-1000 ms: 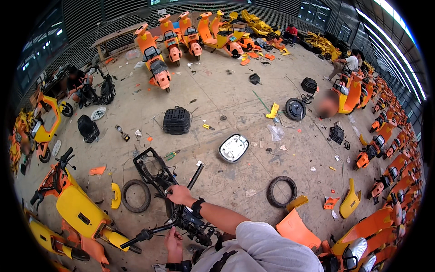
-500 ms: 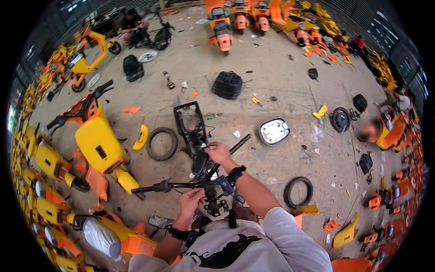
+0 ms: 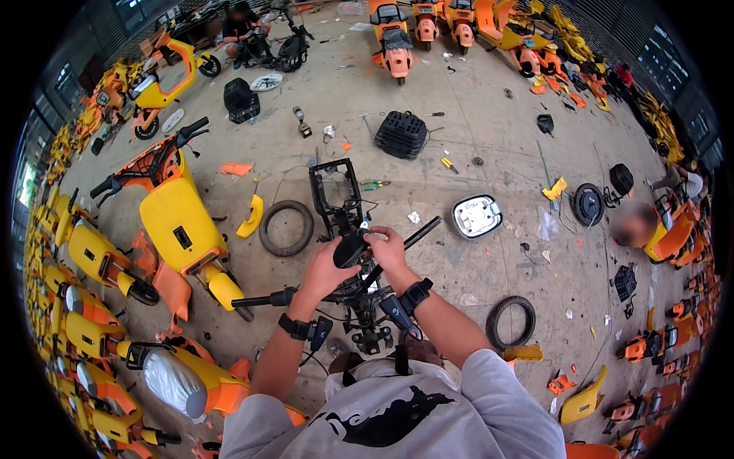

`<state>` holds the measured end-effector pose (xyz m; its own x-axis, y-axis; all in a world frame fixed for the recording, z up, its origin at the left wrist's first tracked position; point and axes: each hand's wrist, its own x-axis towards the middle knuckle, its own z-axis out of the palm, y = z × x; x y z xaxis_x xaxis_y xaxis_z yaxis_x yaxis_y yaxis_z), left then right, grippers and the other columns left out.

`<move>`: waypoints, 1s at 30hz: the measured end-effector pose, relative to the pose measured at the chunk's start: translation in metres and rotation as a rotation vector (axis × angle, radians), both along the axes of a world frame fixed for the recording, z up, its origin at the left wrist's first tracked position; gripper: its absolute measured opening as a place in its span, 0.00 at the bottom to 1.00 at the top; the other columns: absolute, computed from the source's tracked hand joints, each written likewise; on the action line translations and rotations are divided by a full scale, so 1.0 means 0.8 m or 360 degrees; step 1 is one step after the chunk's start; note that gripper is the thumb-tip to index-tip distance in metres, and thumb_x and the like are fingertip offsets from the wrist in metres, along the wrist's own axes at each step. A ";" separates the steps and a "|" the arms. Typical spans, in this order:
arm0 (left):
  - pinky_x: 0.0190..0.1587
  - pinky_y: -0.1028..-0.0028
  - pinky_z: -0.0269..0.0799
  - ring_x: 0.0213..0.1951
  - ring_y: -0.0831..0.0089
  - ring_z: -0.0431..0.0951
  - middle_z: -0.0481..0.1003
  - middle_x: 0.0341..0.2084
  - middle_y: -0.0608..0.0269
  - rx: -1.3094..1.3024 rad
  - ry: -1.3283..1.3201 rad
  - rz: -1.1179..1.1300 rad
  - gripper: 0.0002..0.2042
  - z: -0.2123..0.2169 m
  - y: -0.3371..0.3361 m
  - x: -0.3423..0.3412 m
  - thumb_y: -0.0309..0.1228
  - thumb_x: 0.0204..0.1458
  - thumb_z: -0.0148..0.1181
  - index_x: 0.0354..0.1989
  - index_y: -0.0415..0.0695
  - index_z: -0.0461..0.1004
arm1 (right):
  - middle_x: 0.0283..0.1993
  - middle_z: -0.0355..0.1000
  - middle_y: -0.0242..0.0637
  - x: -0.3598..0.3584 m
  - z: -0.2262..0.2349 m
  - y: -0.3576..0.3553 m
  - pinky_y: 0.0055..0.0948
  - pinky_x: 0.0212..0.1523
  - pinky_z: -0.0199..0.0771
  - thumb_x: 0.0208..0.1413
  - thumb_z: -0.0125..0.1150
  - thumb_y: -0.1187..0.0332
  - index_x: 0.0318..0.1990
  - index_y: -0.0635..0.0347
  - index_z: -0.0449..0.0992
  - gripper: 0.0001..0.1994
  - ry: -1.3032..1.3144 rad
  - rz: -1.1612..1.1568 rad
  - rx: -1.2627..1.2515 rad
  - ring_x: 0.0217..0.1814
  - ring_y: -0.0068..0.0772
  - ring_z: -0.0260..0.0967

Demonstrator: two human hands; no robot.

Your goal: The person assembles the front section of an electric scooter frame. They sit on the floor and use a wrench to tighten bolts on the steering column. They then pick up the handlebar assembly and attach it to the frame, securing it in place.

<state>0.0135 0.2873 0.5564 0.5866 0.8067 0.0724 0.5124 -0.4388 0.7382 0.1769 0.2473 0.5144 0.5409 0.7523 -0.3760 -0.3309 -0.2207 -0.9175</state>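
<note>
A stripped black scooter frame (image 3: 325, 218) stands in front of me, its handlebar (image 3: 424, 232) reaching out to both sides. Above the frame is a black, rounded, oval part (image 3: 352, 249). My left hand (image 3: 327, 269) wraps round its left and near side, thumb along the lower edge. On its right edge the fingers of my right hand (image 3: 386, 249) are closed, pinching at the rim. Whether the oval part is still fixed to the frame is hidden by my hands. Straps with small dark boxes sit on both wrists.
To the left stands a yellow scooter (image 3: 177, 206), beside a loose tire (image 3: 287, 228). A white-lined tray-like shell (image 3: 476, 216) lies right of the frame, with another tire (image 3: 511, 323) nearer me. Farther off are a black crate-like part (image 3: 401, 135) and a co-worker (image 3: 243, 32).
My left hand has moved up and away from the handlebar onto the oval part. My right hand has shifted slightly along it. The view has swung a little left.
</note>
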 end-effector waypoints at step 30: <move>0.50 0.66 0.68 0.47 0.55 0.71 0.70 0.45 0.52 0.0068 -0.0091 -0.0350 0.28 0.037 -0.081 -0.067 0.25 0.33 0.66 0.49 0.41 0.69 | 0.45 0.68 0.44 -0.012 -0.102 -0.145 0.41 0.41 0.73 0.49 0.59 0.64 0.46 0.55 0.73 0.16 -0.1557 0.1046 -0.0085 0.42 0.49 0.70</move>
<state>-0.0401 0.2224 0.5863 0.7419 0.6554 0.1417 0.3588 -0.5666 0.7418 0.1674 0.1313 0.4330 0.1309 0.9898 -0.0560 0.6998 -0.1322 -0.7020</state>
